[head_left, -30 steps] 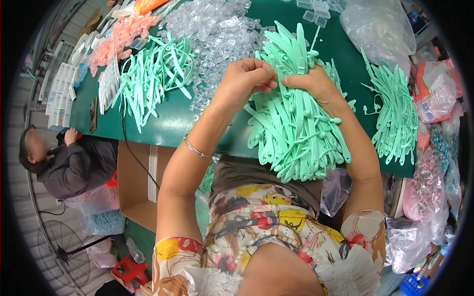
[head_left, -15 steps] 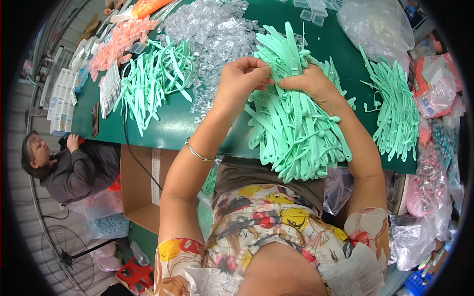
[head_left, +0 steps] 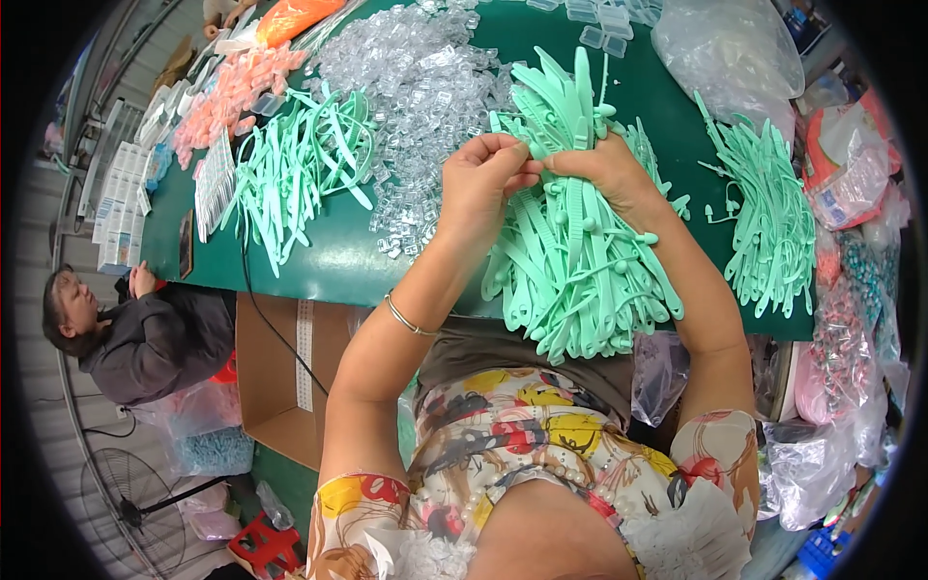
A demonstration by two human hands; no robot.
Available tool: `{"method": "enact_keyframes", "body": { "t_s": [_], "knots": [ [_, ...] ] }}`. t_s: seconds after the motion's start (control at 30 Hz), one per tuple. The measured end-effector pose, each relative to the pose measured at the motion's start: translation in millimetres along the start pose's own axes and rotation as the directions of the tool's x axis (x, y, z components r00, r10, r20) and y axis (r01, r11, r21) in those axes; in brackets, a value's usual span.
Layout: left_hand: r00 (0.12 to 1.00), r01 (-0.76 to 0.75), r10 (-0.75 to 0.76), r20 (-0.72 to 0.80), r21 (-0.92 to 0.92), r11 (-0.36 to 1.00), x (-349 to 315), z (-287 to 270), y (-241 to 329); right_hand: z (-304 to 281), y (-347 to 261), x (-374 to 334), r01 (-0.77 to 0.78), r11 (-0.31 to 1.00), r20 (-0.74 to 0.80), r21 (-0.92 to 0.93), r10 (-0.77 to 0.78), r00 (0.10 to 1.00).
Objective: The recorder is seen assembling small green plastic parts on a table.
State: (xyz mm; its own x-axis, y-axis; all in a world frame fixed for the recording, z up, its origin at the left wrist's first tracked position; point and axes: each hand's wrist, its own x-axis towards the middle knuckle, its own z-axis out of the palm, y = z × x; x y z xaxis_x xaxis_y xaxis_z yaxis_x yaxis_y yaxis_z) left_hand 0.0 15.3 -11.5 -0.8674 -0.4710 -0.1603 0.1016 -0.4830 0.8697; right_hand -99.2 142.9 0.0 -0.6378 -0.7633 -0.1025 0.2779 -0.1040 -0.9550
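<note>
Centrally, the left hand (head_left: 483, 184) has its thumb and fingertips pressed together at the left edge of the bundle of mint-green straps (head_left: 580, 256); whether a strap lies between them cannot be made out. The right hand (head_left: 611, 174) is wrapped around the upper part of the bundle, thumb across its front.

The bundle lies at the near edge of the green table (head_left: 329, 249). Its long axis runs away from the person: the gathered tips point to the far side, and the wider, fanned ends point toward the person, overhanging the edge.

Adjacent on the left, a heap of clear plastic pieces (head_left: 416, 101) crowds the space beyond the left hand. Further left lie a tangled strap pile (head_left: 302, 174) and peach-coloured pieces (head_left: 232, 97). To the right, apart, is a second strap pile (head_left: 771, 217), lengthwise. A clear plastic bag (head_left: 730, 58) occupies the far right corner.
</note>
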Motion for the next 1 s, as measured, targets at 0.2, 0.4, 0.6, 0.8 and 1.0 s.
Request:
{"method": "enact_keyframes", "body": {
  "t_s": [0.2, 0.4, 0.6, 0.8, 1.0],
  "knots": [
    [0.996, 0.062, -0.061, 0.066, -0.017, 0.998, 2.8, -8.1, 6.5, 5.6, -5.0, -4.2, 0.009, 1.0, 0.024, 0.016, -0.009, 1.0],
    [0.983, 0.112, -0.131, 0.13, 0.141, 0.984, 8.0, -20.1, 16.9, 9.9, -8.5, -6.4, -0.012, 0.999, 0.008, -0.041, 0.012, 1.0],
    [0.978, 0.095, -0.146, 0.152, 0.298, 0.95, 9.8, -22.4, 26.3, 9.8, -6.1, -2.4, -0.056, 0.989, -0.001, -0.139, 0.056, 0.998],
    [0.981, 0.005, -0.102, 0.165, 0.504, 0.864, 7.4, -18.8, 35.6, 10.1, -4.6, -1.2, -0.03, 0.98, -0.001, -0.194, 0.03, 1.0],
    [0.959, 0.15, -0.233, 0.159, 0.412, 0.899, 12.9, -26.1, 38.7, 7.2, 2.1, 1.3, 0.011, 0.981, 0.009, -0.194, -0.009, 1.0]
  ]
}}
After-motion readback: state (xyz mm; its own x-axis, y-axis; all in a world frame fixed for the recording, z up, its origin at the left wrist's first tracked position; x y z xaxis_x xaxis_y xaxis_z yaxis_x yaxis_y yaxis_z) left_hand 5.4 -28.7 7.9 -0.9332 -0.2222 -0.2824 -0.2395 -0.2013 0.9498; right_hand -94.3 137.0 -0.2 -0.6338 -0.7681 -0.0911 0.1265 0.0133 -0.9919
